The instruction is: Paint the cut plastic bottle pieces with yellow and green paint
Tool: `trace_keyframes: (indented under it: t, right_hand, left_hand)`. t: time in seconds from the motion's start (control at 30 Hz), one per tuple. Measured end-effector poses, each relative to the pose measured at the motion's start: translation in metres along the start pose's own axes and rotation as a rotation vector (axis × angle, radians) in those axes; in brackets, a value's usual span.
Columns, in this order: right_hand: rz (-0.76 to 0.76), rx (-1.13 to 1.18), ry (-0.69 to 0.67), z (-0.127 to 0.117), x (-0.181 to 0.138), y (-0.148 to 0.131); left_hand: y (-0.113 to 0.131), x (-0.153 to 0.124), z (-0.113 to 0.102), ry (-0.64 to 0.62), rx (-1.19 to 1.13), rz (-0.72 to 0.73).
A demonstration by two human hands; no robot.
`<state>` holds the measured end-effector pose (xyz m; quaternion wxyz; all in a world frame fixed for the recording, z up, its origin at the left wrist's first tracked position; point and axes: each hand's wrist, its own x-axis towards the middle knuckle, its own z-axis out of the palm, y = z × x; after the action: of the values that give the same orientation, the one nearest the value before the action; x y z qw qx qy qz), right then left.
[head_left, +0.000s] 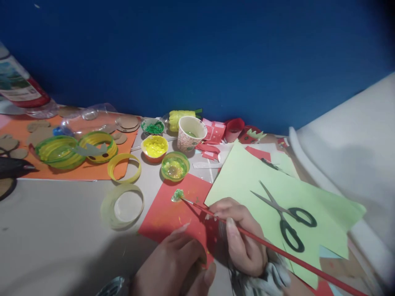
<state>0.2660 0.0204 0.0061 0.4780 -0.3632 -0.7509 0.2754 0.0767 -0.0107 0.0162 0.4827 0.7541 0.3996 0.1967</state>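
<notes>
My right hand (243, 234) is closed round a long red paintbrush (262, 240), whose handle slants down to the lower right. The bristles touch a small blob of glittery green paint (177, 195) on a sheet of red paper (173, 207). My left hand (175, 259) rests on the near part of that paper, index finger stretched out, thumb apart, other fingers curled and partly hidden. Beyond the brush tip stands a small bowl of mixed yellow-green paint (175, 166). Behind it are a bowl of yellow paint (155, 147) and a bowl of green paint (152, 128).
A patterned paper cup (190, 133) stands behind the paints. Black-handled scissors (285, 216) lie open on pale green paper (243, 185). At left are tape rings (124, 168), yellow-green striped rings (58, 152), orange paper (77, 174) and a large bottle (23, 82). A blue wall (197, 53) closes the back.
</notes>
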Motion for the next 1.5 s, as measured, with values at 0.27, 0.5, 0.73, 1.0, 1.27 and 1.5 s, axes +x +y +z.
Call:
trace_keyframes:
  t: [0.27,0.5,0.73,1.0,1.27,1.5]
  right_hand:
    - [-0.221,-0.191,-0.137,-0.002,0.014,-0.006]
    - [-0.217,-0.189,-0.095,-0.001,0.011,-0.006]
    - [-0.203,-0.174,-0.073,-0.001,0.011,-0.007]
    - [-0.208,-0.159,-0.110,0.000,0.007,-0.004]
    - [-0.193,-0.127,-0.095,0.000,0.008,-0.006]
    - [-0.094,-0.063,-0.057,-0.002,0.001,0.000]
  left_hand:
    - [-0.003,-0.001,-0.001,0.029,0.021,0.012]
    - [0.001,0.000,-0.001,0.048,0.028,0.024]
    - [0.004,0.000,-0.001,0.088,0.030,0.014]
    - [-0.001,-0.001,-0.001,0.070,0.022,0.057]
    - [0.000,0.000,-0.001,0.023,0.026,0.004]
    - [-0.001,-0.001,0.001,0.031,0.011,0.018]
